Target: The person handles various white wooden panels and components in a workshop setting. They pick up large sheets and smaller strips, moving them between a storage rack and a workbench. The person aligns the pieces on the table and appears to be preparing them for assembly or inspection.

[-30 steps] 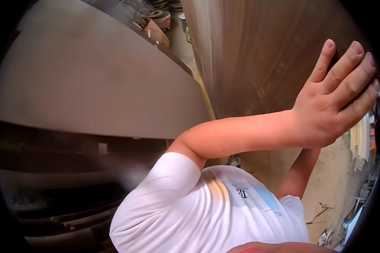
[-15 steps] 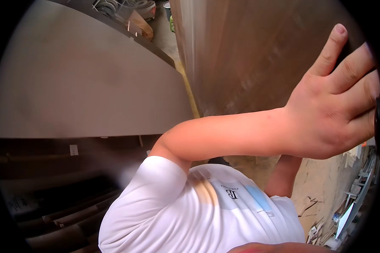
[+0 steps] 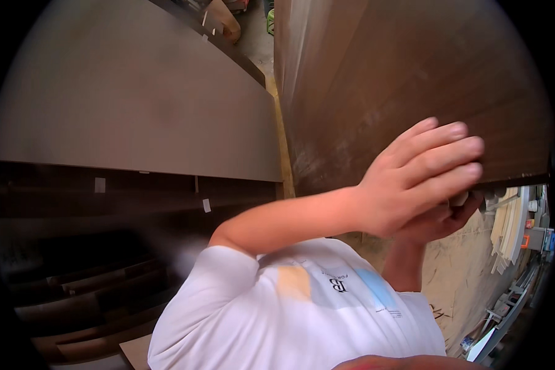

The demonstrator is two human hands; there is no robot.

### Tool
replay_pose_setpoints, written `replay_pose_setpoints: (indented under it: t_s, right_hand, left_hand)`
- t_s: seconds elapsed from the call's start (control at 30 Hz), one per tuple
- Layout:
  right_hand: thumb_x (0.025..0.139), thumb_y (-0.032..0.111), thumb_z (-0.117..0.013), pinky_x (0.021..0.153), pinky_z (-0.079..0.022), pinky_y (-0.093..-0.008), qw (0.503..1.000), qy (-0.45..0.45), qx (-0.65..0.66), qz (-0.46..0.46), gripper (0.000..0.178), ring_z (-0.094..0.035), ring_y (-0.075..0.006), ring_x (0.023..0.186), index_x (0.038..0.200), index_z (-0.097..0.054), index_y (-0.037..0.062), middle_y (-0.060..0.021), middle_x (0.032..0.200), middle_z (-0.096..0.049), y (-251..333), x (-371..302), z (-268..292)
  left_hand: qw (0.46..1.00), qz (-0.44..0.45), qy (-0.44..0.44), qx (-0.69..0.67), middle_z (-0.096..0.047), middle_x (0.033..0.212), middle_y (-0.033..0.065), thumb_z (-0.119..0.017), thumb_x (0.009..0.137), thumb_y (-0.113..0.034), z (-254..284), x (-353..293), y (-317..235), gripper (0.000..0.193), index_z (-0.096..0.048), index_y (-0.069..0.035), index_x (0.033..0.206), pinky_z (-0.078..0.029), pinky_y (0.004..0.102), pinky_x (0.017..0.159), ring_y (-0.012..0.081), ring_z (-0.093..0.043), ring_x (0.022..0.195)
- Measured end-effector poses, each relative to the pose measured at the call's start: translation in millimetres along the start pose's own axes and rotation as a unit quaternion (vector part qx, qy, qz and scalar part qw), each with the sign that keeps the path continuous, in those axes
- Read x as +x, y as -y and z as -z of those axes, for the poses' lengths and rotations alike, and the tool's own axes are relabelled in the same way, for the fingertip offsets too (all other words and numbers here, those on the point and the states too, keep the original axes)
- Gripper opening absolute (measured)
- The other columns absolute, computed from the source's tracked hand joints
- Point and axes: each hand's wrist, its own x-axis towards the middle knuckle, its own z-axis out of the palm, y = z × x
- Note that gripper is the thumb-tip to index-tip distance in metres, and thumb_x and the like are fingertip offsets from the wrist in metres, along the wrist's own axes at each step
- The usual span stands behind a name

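Note:
Across my chest reaches my left arm, and my left hand (image 3: 419,179) lies with fingers stretched out and close together in front of a large dark brown panel (image 3: 401,74). Whether it touches the panel surface I cannot tell. Beneath it, partly covered, my right hand (image 3: 435,227) has curled fingers close to the panel's lower edge. What those fingers hold, if anything, is hidden behind the left hand. The brown panel stands tall on the right, with streaky pale marks on its face.
A wide grey-brown board (image 3: 135,92) lies at the left, above dark shelves or stacked boards (image 3: 92,283). A narrow gap of floor (image 3: 256,37) runs between board and panel. Pale strips (image 3: 505,228) and assorted clutter (image 3: 536,237) sit at the right over a tan floor (image 3: 456,265).
My left hand has come down and to the left from the right rim, its spread fingers drawing together. My right hand, earlier hidden, now shows in part beneath it. The view has shifted slightly.

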Motion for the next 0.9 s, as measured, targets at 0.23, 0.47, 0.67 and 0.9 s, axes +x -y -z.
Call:
replay_pose_setpoints:
  t_s: [0.23,0.47,0.67,0.9]
  right_hand:
    - [0.071,0.052,-0.089,0.094,-0.05,-0.0393,0.993,-0.06,-0.081,0.057,0.084,-0.058,-0.0238,0.109,0.127,-0.051,0.0014,-0.008,0.124,-0.059,-1.5,7.8,8.4]
    - [0.084,0.056,-0.076,0.093,-0.049,-0.0307,0.892,-0.073,0.42,-0.151,0.072,-0.058,-0.0154,0.107,0.128,-0.053,0.0045,-0.0058,0.123,-0.059,-18.7,-32.2,60.7]
    - [0.084,0.056,-0.076,0.092,-0.049,-0.031,0.968,-0.174,-0.061,-0.171,0.071,-0.058,-0.0158,0.107,0.129,-0.053,0.0047,-0.0056,0.124,-0.059,-132.8,-96.1,29.3]
    - [0.085,0.055,-0.075,0.092,-0.05,-0.0314,0.882,-0.172,-0.205,-0.388,0.071,-0.058,-0.0162,0.107,0.131,-0.052,0.005,-0.0054,0.124,-0.059,-319.3,-198.0,-49.0]
  left_hand:
    - [0.947,0.263,0.184,0.035,-0.053,0.143,0.0212,-0.068,0.083,-0.005,97.1,-119.7,16.1,0.057,-0.053,0.001,0.138,-0.046,0.0455,0.105,0.039,-0.054,0.128]
    - [0.769,0.568,0.275,0.103,-0.066,0.12,0.0144,-0.066,0.089,-0.008,191.5,-295.9,50.3,0.035,-0.064,-0.005,0.124,-0.053,0.0381,0.09,0.031,-0.066,0.105]
    - [0.616,0.704,0.344,0.08,-0.074,0.106,0.0145,-0.064,0.093,-0.016,267.8,-411.1,73.2,0.027,-0.069,-0.004,0.117,-0.057,0.0365,0.08,0.0275,-0.073,0.09]
    - [0.51,0.753,0.404,0.097,-0.073,0.105,0.0155,-0.061,0.091,-0.024,318.7,-457.3,138.1,0.028,-0.071,-0.011,0.114,-0.056,0.044,0.083,0.0337,-0.071,0.093]
